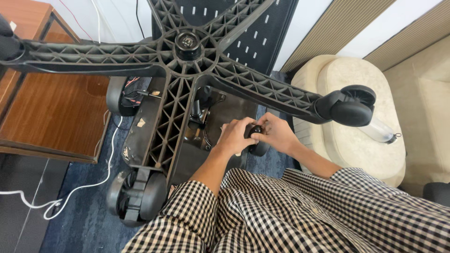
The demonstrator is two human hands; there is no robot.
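While the upturned chair base [187,70] is spreading its star arms across the far side, you are closing both hands on a small black knob [256,130] just under it, near the middle. Your left hand [234,137] is wrapping it from the left, and your right hand [277,132] is pinching it from the right, below the right caster [349,107].

I count one upturned chair base [187,51] with five spokes in view. Three caster wheels show fully: one [349,107] at right, one [136,194] at lower left, one [123,96] behind the left spoke. Two hands, my left hand [234,137] and right hand [277,133], share one small black knob [255,131]. One white cable [70,189], one wooden table [51,112], one cream seat [361,140].
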